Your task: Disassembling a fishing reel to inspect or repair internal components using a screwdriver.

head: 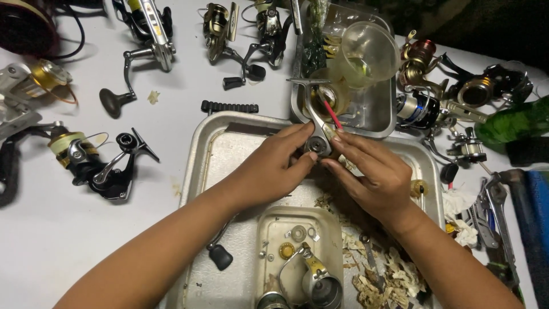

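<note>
A person's two bare hands meet over a metal tray (201, 150) at the centre of a white table (51, 229) crowded with fishing reels. The left hand (273, 167) pinches a silver reel body (318, 136) from its nine o'clock side, thumb and fingers closed round the hub, while the right hand (374, 171) grips it from three o'clock and holds a thin red tool (330, 114) angled toward twelve. The part looks rigid, fairly light and probably greasy, with small exposed pieces best left untouched; the solid hub appears the safest place to grip, not the thin arm rising from it. At six o'clock a small inner tray (266, 229) carries washers and gears beside another dismantled reel (311, 280) and scraps of paper (394, 274). At twelve o'clock a second metal tray (372, 114) holds a clear plastic cup (369, 51); a black and silver reel (100, 163) lies at nine o'clock.
</note>
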